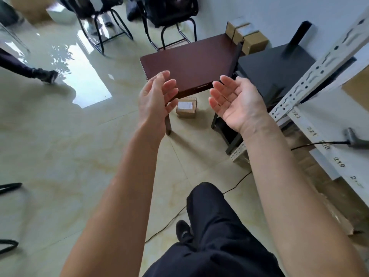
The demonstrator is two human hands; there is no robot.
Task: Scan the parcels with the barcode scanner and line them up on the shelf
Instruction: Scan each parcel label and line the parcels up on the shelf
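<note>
I see both hands raised, palms facing, fingers loosely spread, empty: left hand (155,98), right hand (235,102). Parcel (186,107) lies flat on floor under brown worktop (189,60), label up. Scanner (354,139) rests on shelf (323,124), far right, cable trailing left.

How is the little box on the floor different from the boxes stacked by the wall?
The box on the floor lies alone under the edge of the brown table; the boxes by the wall sit bunched together behind that table. The floor box shows a white label on top; the wall boxes show shiny tape instead. All are plain brown cardboard.
</note>
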